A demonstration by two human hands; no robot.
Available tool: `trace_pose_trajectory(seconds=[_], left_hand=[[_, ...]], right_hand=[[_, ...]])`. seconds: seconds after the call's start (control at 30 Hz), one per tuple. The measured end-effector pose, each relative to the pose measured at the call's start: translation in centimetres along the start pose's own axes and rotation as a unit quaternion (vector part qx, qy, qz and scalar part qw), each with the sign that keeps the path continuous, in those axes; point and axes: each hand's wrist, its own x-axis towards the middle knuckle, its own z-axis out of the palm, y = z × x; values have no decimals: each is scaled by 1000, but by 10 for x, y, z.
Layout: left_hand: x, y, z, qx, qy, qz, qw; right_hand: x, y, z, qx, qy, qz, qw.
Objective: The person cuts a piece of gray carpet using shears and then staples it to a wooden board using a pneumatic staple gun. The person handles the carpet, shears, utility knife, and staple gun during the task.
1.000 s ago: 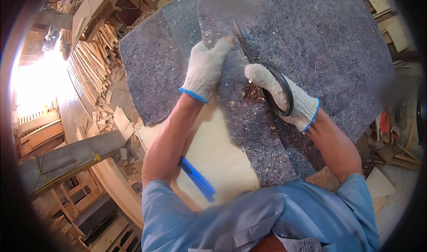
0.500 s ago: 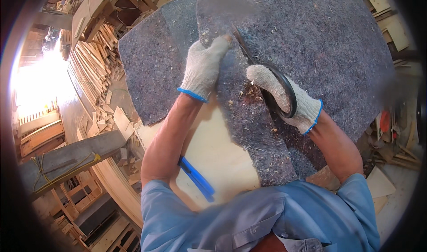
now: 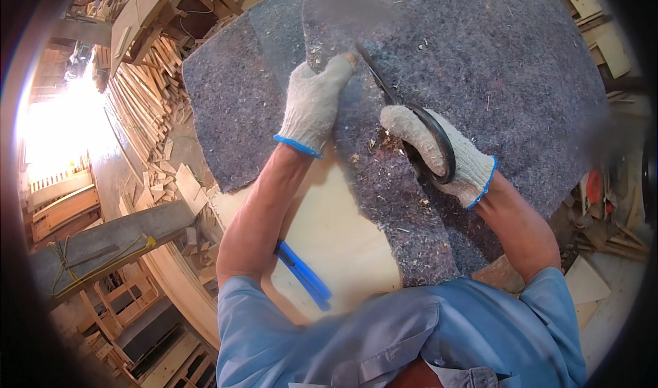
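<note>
Nearest, at the lower edge, is the blue shirt [image 3: 404, 326] of the person, whose bare forearms extend forward. Just ahead of the shirt, a pale surface [image 3: 343, 216] is exposed; a blue tool [image 3: 303, 276] with a dark end lies on it, beside the left forearm.

A grey felt sheet [image 3: 493, 66], flecked with light chips, covers the area beyond and to the right. A narrower felt section [image 3: 404, 210] extends back toward the shirt, adjoining the exposed part of the surface.

The right hand [image 3: 449, 151], in a white knit glove with a blue cuff, holds black-handled scissors [image 3: 389, 92]. Its grip is closed around the handle loops. One dark blade is visible over the felt sheet, angled forward and left; its tip is near the left hand.

The left hand [image 3: 314, 103], gloved likewise, rests at the felt, with one bare fingertip [image 3: 351, 57] exposed. The remaining fingers are concealed; whether this grip pinches the felt cannot be told.

Farther left, a grey beam [image 3: 113, 251] carries a yellow cord [image 3: 103, 271]. Beyond it are wood offcuts [image 3: 192, 189] and a stack of long wooden strips [image 3: 140, 100]. At far right, a red-orange item [image 3: 593, 186] stands among scraps.
</note>
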Motion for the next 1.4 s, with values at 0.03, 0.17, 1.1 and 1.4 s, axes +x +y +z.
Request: trace_pose_trajectory(seconds=[0.03,0.17,1.1,1.4], left_hand=[[0,1,2,6,-3,-2,1000],[0,1,1,19,-2,-2,1000],[-2,0,3,10,-5,12,1000],[-2,0,3,7,-2,0,1000]], right_hand=[[8,20,1,35,2,-79,996],[17,32,1,126,14,-63,990],[16,-5,13,25,-5,-23,999],[24,-9,11,29,-5,-24,999]])
